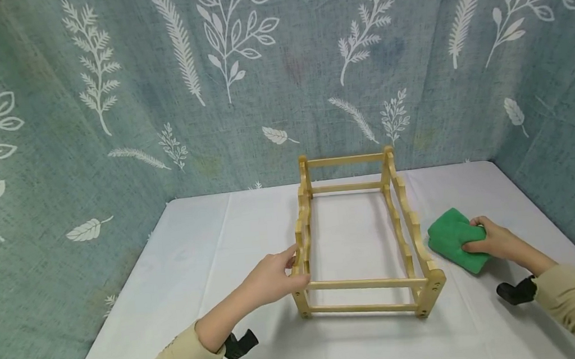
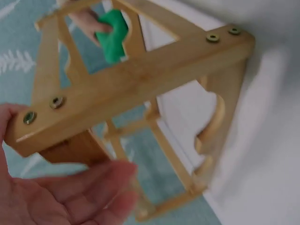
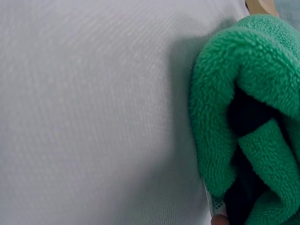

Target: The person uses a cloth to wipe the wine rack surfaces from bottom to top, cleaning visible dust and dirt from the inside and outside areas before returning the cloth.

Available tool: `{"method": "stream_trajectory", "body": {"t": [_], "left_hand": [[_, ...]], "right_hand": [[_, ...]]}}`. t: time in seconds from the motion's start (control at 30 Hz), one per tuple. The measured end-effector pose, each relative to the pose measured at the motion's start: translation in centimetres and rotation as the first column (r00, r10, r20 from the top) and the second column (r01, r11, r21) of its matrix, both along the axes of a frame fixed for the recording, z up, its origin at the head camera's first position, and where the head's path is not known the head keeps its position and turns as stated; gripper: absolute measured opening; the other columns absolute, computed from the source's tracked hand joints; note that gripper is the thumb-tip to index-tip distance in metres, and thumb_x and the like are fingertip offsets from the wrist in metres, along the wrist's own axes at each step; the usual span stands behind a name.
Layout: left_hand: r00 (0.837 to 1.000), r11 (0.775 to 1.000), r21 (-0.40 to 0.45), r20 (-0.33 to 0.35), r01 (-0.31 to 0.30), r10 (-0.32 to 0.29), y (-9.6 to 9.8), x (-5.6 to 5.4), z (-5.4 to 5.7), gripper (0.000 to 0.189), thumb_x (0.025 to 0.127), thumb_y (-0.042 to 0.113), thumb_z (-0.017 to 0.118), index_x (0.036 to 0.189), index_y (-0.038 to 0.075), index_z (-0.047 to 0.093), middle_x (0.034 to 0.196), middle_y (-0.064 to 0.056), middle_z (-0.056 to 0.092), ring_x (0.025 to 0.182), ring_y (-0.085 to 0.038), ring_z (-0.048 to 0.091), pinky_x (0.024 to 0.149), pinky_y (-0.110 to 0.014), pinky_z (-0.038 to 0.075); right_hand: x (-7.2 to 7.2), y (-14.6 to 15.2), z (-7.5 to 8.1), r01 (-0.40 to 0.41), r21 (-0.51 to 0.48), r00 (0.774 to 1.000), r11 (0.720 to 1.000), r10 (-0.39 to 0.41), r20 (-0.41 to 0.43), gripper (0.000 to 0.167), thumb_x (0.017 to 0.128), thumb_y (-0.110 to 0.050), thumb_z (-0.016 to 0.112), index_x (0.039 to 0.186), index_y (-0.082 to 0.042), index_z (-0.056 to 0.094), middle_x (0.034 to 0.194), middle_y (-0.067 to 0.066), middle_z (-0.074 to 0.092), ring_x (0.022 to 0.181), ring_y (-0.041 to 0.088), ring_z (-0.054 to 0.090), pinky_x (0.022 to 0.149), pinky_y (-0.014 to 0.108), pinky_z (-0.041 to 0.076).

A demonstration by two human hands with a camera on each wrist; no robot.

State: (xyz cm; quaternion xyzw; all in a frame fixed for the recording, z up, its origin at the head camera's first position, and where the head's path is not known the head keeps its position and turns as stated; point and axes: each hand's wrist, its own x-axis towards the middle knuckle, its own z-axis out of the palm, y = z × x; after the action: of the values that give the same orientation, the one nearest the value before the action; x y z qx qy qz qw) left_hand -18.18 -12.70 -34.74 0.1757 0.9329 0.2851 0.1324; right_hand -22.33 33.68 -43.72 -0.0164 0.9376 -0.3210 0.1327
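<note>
At its eight o'clock, a wooden rack [image 1: 361,283] is being clasped by the part-closed left grip [image 1: 275,279]; past three, green cloth [image 1: 451,238] by the right grip [image 1: 497,242].

You have the rack [image 1: 366,283] at the middle of the counter [image 1: 236,234], running lengthwise from near you toward the back. Your left hand [image 1: 275,279] is at its near left end. Just right of the rack, closer to its near end, is the cloth [image 1: 454,237], with your right hand [image 1: 497,241] on the cloth's right side. The curtain [image 1: 270,90] hangs behind the counter and along both its sides.
</note>
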Motion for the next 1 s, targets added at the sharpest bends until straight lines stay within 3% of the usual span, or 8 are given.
{"method": "stream_trajectory", "body": {"t": [0.1, 0.17, 0.33, 0.53, 0.8, 1.0], "left_hand": [[1.0, 1.0, 0.009, -0.003, -0.018, 0.018, -1.4, -0.8, 0.3, 0.062, 0.078, 0.03, 0.065, 0.13, 0.0, 0.05, 0.098, -0.012, 0.068, 0.085, -0.018, 0.063, 0.062, -0.029, 0.049], [0.999, 0.999, 0.018, 0.022, -0.038, 0.038, -2.4, -1.6, 0.4, 0.057, 0.078, 0.029, 0.067, 0.127, 0.002, 0.055, 0.095, -0.01, 0.068, 0.084, -0.017, 0.063, 0.063, -0.03, 0.05], [0.987, 0.992, 0.084, 0.139, -0.091, 0.079, -5.6, -4.0, 0.2, 0.052, 0.079, 0.027, 0.068, 0.125, 0.006, 0.057, 0.111, -0.011, 0.065, 0.102, -0.023, 0.061, 0.079, -0.037, 0.051], [0.963, 0.961, 0.214, 0.24, -0.175, 0.122, -8.6, -7.0, -0.5, 0.048, 0.082, 0.026, 0.066, 0.125, 0.006, 0.057, 0.119, -0.012, 0.061, 0.117, -0.03, 0.051, 0.094, -0.046, 0.043], [0.973, 0.939, 0.305, 0.211, -0.157, 0.094, -9.9, -11.6, -1.6, 0.037, 0.082, 0.029, 0.064, 0.111, 0.006, 0.064, 0.104, -0.004, 0.067, 0.103, -0.022, 0.056, 0.098, -0.048, 0.036], [0.979, 0.916, 0.373, 0.184, -0.15, 0.085, -10.2, -14.5, -2.4, 0.04, 0.088, 0.032, 0.057, 0.118, 0.005, 0.061, 0.115, -0.012, 0.062, 0.112, -0.028, 0.051, 0.101, -0.048, 0.033]], "right_hand": [[-0.1, 0.0, 0.1, -0.001, 0.002, 1.0, 1.0, 0.001, 0.003, 0.07, 0.083, -0.033, 0.062, 0.122, 0.013, 0.025, 0.117, 0.044, 0.034, 0.099, 0.049, 0.043, 0.074, 0.051, 0.042], [-0.1, -0.1, 0.1, -0.001, 0.008, 1.0, 1.0, 0.001, 0.0, 0.072, 0.083, -0.033, 0.062, 0.123, 0.014, 0.024, 0.117, 0.045, 0.032, 0.1, 0.05, 0.043, 0.075, 0.053, 0.041], [0.2, -0.1, 0.1, 0.006, 0.017, 1.0, 1.0, -0.006, -0.013, 0.075, 0.084, -0.034, 0.062, 0.127, 0.013, 0.022, 0.122, 0.049, 0.026, 0.106, 0.058, 0.036, 0.077, 0.059, 0.039], [0.8, 0.3, 0.1, 0.015, 0.027, 0.998, 1.0, -0.013, -0.06, 0.073, 0.085, -0.033, 0.062, 0.129, 0.011, 0.023, 0.122, 0.048, 0.029, 0.104, 0.058, 0.039, 0.074, 0.057, 0.041], [0.6, 0.4, 0.1, -0.001, 0.031, 0.998, 1.0, 0.003, -0.064, 0.072, 0.085, -0.032, 0.061, 0.128, 0.012, 0.024, 0.121, 0.048, 0.03, 0.105, 0.058, 0.038, 0.075, 0.058, 0.04], [0.4, 0.1, 0.1, -0.002, 0.04, 0.999, 0.999, 0.004, -0.048, 0.071, 0.084, -0.032, 0.062, 0.127, 0.012, 0.026, 0.121, 0.048, 0.03, 0.105, 0.058, 0.038, 0.076, 0.058, 0.04]]}}
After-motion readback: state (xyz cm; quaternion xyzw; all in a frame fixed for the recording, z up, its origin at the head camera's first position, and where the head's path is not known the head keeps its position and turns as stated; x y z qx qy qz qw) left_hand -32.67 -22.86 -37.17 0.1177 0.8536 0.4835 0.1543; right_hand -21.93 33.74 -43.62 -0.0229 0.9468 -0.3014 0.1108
